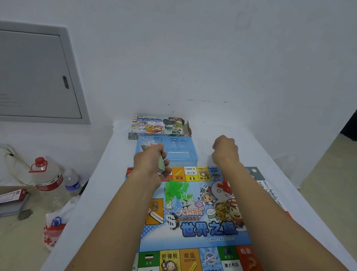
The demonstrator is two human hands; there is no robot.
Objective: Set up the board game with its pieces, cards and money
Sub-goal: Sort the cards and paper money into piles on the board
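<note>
- While the left hand [149,163] pinches a thin stack of cards [161,162] above the board [198,229] on the table [257,154], it handles light and slippery; grip the long edges.
- Right hand [224,149] is clenched, seemingly holding nothing.
- Green pieces [174,188] lie on the board.

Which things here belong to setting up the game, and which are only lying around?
For the game:
- game board
- stack of cards, held in the left hand
- green pieces on the board
- blue plastic tray
- game box

Just lying about:
- large water bottle on the floor
- small bottle
- plastic bag
- cables
</note>
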